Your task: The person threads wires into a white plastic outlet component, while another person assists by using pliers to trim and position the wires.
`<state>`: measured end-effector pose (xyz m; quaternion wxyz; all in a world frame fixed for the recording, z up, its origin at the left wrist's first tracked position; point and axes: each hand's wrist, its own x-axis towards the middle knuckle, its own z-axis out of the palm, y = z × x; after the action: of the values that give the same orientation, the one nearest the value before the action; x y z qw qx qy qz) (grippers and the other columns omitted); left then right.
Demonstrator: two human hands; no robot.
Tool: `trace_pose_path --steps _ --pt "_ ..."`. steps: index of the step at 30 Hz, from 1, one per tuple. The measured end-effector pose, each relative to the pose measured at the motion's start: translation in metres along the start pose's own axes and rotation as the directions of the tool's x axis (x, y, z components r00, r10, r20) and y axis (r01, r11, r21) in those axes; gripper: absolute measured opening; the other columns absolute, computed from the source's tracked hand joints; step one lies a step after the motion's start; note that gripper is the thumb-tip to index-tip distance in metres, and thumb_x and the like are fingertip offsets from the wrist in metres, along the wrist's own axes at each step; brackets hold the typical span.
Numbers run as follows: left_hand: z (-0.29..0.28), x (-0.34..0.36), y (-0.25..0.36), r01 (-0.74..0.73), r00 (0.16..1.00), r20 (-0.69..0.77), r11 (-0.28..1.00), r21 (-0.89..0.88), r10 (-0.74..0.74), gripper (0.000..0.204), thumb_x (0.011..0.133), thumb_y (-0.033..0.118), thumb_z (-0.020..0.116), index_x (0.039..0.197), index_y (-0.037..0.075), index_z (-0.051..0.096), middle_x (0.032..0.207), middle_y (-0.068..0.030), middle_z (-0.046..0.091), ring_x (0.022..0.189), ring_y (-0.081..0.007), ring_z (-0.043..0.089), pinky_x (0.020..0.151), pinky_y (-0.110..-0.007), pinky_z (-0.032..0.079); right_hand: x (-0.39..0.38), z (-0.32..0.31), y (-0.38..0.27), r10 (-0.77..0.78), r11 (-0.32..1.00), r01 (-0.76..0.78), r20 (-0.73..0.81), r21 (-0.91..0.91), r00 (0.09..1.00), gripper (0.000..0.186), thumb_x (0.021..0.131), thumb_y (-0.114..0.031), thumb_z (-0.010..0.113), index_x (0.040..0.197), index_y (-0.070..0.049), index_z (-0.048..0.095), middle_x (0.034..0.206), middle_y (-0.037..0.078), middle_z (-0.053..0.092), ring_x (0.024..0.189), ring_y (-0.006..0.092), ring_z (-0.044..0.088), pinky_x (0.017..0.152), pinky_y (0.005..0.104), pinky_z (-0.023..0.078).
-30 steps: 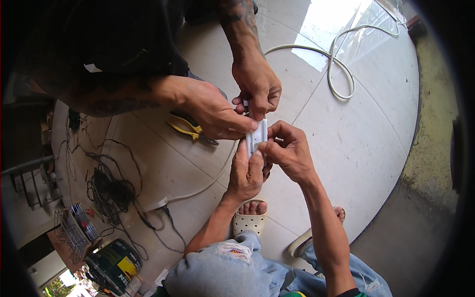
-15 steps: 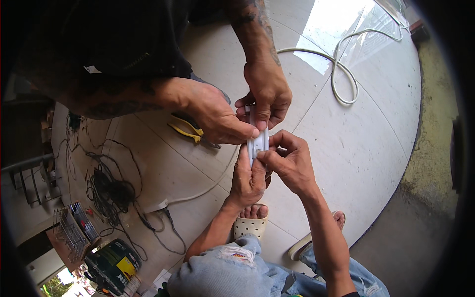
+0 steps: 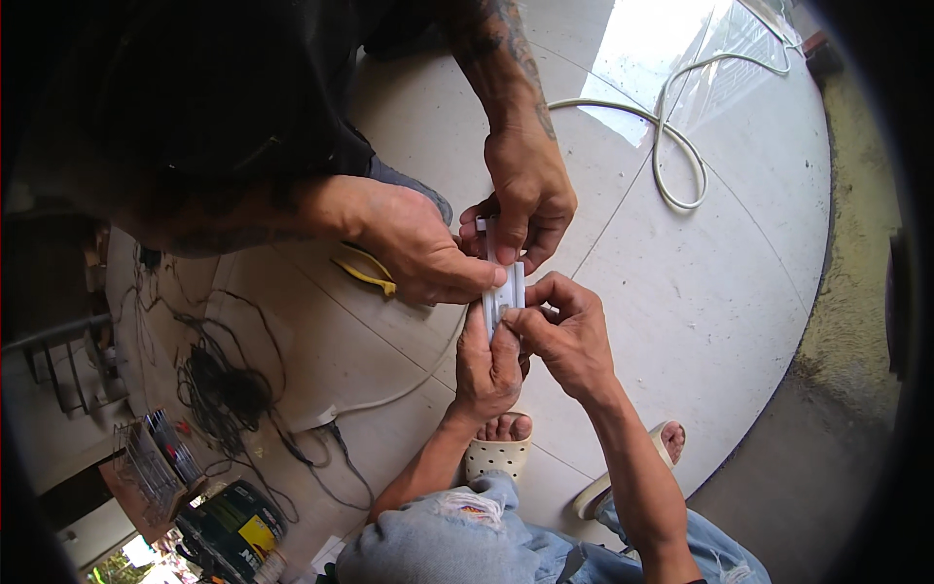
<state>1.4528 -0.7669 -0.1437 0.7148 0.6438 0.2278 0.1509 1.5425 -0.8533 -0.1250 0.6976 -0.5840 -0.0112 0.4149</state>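
A narrow white channel-shaped piece (image 3: 504, 292) is held up over the floor, between me and a co-worker facing me. My left hand (image 3: 486, 375) is closed around its near end from below, thumb along the side. From the right, my right hand (image 3: 571, 336) pinches the same end, thumb pressed on its face beside a small pale part. The co-worker's one hand (image 3: 413, 241) presses a thumb on the piece's middle. Their other hand (image 3: 528, 190) grips the far end. Fingers hide much of the piece's edges and underside.
Yellow-handled pliers (image 3: 368, 273) lie on the floor, partly behind the co-worker's hand. At left are a tangle of dark cable (image 3: 224, 380), a wire rack (image 3: 151, 462) and a dark green machine (image 3: 233, 530). A looped white cable (image 3: 696, 161) lies at far right. My sandaled feet are below.
The piece sits slightly lower in view, with all the hands still on it. The co-worker's arm and hand now cover more of the pliers. The whole view has shifted a little.
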Motion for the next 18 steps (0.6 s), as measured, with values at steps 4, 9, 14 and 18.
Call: trace_pose_path --steps 4,9,14,18 --pt "0.0061 0.0018 -0.0098 -0.045 0.998 -0.051 0.997 0.055 0.048 0.03 0.101 0.023 0.041 0.116 -0.003 0.048 0.071 0.0008 0.052 0.052 -0.0027 0.044 0.044 -0.019 0.035 0.0011 -0.0054 0.0054 0.001 1.0 0.0 -0.024 0.02 1.0 0.017 0.087 -0.012 0.068 0.087 0.002 0.059 0.066 0.007 0.064 0.053 0.0101 0.061 0.046 0.0252 0.05" --pt "0.0057 0.0018 -0.0067 0.003 0.999 -0.044 1.0 0.031 -0.002 0.03 0.1 0.023 0.04 0.115 -0.002 0.048 0.071 0.0008 0.052 0.052 -0.0029 0.045 0.044 -0.019 0.035 0.0034 -0.0074 0.0051 -0.02 1.0 0.02 -0.014 0.014 1.0 0.017 0.086 -0.012 0.069 0.087 0.002 0.059 0.066 0.007 0.065 0.054 0.0095 0.061 0.048 0.0252 0.05" --pt "0.0025 0.0014 -0.0086 0.01 0.999 -0.038 0.998 0.065 -0.007 0.03 0.1 0.023 0.04 0.115 -0.002 0.048 0.07 0.0009 0.052 0.052 -0.0029 0.045 0.044 -0.019 0.036 0.0055 -0.0061 -0.0004 -0.009 0.998 0.008 0.012 0.056 1.0 0.018 0.085 -0.011 0.071 0.086 0.003 0.059 0.066 0.006 0.064 0.054 0.0093 0.061 0.048 0.0249 0.05" --pt "0.0086 0.0026 -0.0054 0.04 0.997 -0.062 0.999 0.026 -0.038 0.031 0.1 0.023 0.04 0.115 -0.003 0.048 0.077 -0.0031 0.059 0.055 -0.0043 0.049 0.045 -0.018 0.038 0.0071 -0.0075 -0.0008 0.017 0.999 -0.017 0.007 0.045 1.0 0.019 0.084 -0.011 0.072 0.086 0.003 0.059 0.065 0.005 0.064 0.054 0.0085 0.06 0.047 0.0241 0.05"
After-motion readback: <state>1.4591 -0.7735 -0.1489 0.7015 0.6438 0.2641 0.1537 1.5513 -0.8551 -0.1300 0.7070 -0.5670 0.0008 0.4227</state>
